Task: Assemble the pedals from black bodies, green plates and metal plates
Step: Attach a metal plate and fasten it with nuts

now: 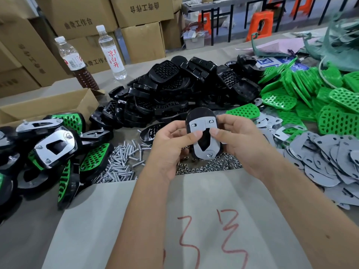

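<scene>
Main risk: the metal plate (204,141) sits on the back of the black body (200,117) with three screw tips poking through its holes, and no nuts look fitted yet (hard to be sure, small detail). If the pedal tips or the grip loosens, the plate can slide off the tips, or the screws can drop back out and land in the loose piles below. A plate that shifts sideways would also leave the holes out of line with the screws, so a nut would likely not start.

Left hand (171,144) holds the pedal by its left edge, thumb pressed on the plate's left arm, other fingers curled behind. Right hand (239,140) holds the right edge, thumb on the plate near its middle cutout, fingers wrapped behind. Both hands are closed on the same piece, raised above the table (108,210), plate side facing the camera, narrow end down.

Just under it lie the nuts (211,166); the screws (120,162) are to the left. Finished pedals (58,144) are heaped far left, spare bodies (174,90) behind, green plates (310,98) and grey plates (330,158) to the right.
</scene>
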Motion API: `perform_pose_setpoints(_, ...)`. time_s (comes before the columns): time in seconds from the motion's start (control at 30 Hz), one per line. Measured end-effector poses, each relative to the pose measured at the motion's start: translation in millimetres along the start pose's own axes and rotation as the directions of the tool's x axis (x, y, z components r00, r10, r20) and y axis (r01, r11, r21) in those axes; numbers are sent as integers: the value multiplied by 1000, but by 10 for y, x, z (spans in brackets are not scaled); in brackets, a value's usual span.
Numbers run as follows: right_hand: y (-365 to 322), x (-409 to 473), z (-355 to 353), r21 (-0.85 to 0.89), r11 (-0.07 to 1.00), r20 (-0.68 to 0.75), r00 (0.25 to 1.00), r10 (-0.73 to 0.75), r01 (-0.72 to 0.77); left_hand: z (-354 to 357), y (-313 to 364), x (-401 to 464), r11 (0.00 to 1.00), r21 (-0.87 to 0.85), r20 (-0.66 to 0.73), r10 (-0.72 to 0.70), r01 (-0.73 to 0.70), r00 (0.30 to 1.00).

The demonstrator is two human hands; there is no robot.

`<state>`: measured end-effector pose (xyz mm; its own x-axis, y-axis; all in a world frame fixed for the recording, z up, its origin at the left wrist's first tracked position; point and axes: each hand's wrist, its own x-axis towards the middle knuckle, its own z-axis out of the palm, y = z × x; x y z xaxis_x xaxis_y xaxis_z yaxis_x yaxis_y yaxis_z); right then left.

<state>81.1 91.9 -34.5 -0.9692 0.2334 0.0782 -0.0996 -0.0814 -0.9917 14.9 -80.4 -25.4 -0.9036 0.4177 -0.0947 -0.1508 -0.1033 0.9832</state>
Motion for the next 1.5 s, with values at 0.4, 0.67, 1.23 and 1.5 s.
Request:
perform_pose_setpoints(0.4,46,28,92,-257,958,-283,938,-201,128,225,-64,-11,955,244,-149,209,-169,967)
perform_pose_setpoints(0.67,-15,-18,115,-438,896,-568,751,-335,69,584,-126,-131,790,511,-24,406,-338,913)
perform_pose_setpoints(1.23,0,29,149,-248,953,-315,915,-252,177,396,-19,-27,952,-303,-167,-12,-40,986)
perform_pose_setpoints(1.5,22,27,108,118,992,-183,983,-23,45,420,-9,-54,941,-340,-62,-14,-8,998)
